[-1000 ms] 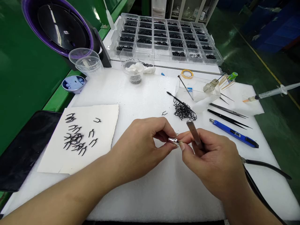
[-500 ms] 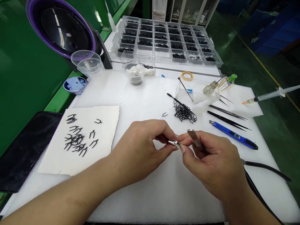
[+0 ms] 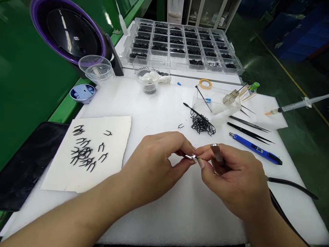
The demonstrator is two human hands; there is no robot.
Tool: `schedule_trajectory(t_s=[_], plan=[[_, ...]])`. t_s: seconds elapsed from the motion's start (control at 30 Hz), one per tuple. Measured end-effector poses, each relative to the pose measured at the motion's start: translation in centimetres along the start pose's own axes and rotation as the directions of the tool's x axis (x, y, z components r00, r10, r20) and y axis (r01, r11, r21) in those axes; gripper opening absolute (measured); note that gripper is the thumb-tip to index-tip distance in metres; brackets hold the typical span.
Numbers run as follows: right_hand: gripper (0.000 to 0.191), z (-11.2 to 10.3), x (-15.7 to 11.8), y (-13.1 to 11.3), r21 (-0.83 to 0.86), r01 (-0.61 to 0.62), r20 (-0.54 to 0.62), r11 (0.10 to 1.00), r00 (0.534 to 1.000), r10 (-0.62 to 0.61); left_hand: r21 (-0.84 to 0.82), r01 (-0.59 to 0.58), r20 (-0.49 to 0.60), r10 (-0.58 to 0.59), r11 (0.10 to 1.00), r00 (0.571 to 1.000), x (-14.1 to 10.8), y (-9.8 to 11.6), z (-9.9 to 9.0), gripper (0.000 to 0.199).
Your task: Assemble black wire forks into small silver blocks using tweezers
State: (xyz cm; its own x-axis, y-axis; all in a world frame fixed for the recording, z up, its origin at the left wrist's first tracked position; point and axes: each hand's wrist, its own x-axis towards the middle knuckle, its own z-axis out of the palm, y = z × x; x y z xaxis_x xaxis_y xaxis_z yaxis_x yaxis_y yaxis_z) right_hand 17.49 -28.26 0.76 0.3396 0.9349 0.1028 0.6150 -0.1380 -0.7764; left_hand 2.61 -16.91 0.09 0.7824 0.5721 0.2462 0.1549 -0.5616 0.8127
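My left hand pinches a small shiny metal cylinder between thumb and fingertips above the white work surface. Its right end meets the closed thumb and index finger of my right hand; whether a tiny part sits between them I cannot make out. A flat metal tool rises from my right hand, its lower part hidden in the curled fingers. Just beyond the hands lies a pile of small black forked pieces, with one loose forked piece to its left.
More forked pieces lie on white card at left. A divided clear organizer stands at the back. At right are a blue cutter, black tweezers, black-handled pliers and a syringe. A purple-rimmed fan stands back left.
The upright flat tool has shifted slightly right and down with a small turn of my right hand. Both hands keep their pinch at nearly the same spot.
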Motion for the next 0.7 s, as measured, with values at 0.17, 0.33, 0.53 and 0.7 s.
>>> schedule_trajectory(t_s=[0.17,0.33,0.53,0.7], plan=[[0.014,0.24,0.04,0.55,-0.04,0.062,-0.004,0.997,0.998,-0.063,0.061,-0.07,-0.021,0.072,0.996,0.997,-0.23,-0.14,0.03,0.013],[0.017,0.18,0.12,0.73,-0.072,0.165,0.024,0.984,0.986,-0.163,0.139,-0.082,-0.016,0.085,0.987,0.996,-0.36,-0.04,-0.22,0.01],[0.018,0.19,0.11,0.9,-0.058,0.166,0.049,0.984,0.985,-0.163,0.159,-0.058,-0.008,0.06,0.986,0.998,-0.33,-0.24,-0.03,0.009],[0.016,0.25,0.09,1.03,-0.028,0.094,0.075,0.995,0.993,-0.091,0.158,-0.075,-0.011,0.078,0.985,0.997,-0.48,-0.41,0.09,0.009]])
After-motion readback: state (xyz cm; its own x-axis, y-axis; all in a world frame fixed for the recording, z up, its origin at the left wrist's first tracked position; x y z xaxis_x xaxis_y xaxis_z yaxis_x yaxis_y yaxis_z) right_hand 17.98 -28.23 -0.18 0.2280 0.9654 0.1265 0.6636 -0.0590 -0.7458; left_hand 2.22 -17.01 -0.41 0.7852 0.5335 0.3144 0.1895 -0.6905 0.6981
